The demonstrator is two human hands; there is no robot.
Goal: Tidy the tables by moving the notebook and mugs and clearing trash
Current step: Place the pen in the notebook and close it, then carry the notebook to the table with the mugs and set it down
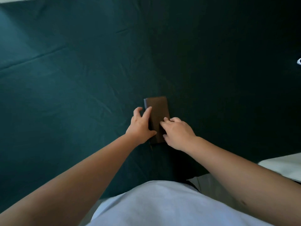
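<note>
A brown notebook (158,110) lies flat on a table covered in dark green cloth (73,75), its grey page edges facing left and a ribbon marker trailing from its near end. My left hand (140,126) grips its left edge, thumb on the cover and fingers spread along the side. My right hand (178,132) rests on the near right part of the cover with fingers curled over the right edge. No mugs or trash are in view.
A white object (299,61) pokes in at the right edge of the frame. A pale surface (283,165) lies at the lower right beyond the cloth's edge. My light shirt fills the bottom of the view.
</note>
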